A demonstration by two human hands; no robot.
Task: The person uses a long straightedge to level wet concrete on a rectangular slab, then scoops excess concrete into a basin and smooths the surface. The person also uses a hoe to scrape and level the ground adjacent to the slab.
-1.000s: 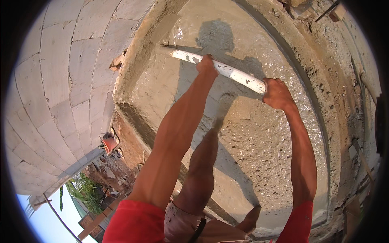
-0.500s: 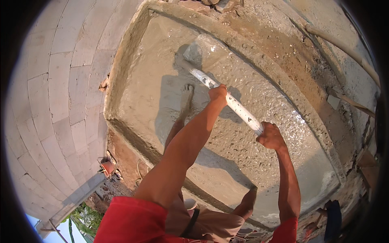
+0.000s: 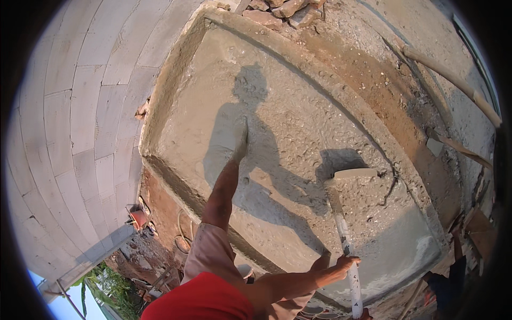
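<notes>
Wet grey mortar (image 3: 288,160) fills a long trough with a raised rim (image 3: 176,69). My left hand (image 3: 345,265) is closed round the white, paint-chipped handle of a mixing hoe (image 3: 343,232). At the lower edge my right hand (image 3: 366,314), partly cut off, grips the handle's near end. The hoe's broad pale blade (image 3: 356,173) stands at the mortar surface near the far right rim, its lower part smeared or sunk in. My bare left foot (image 3: 241,137) is in the mortar. My other foot is hidden.
A block wall (image 3: 85,122) runs along the left. Broken stones (image 3: 285,10) lie beyond the far rim. Wooden poles (image 3: 453,69) and another tool (image 3: 458,144) lie at the right. Another person's dark sleeve (image 3: 445,288) shows at the lower right.
The hoe has swung from pointing up-left to nearly upright in view, its blade now at the right. Both hands have moved down and closer to my body, still gripping the handle.
</notes>
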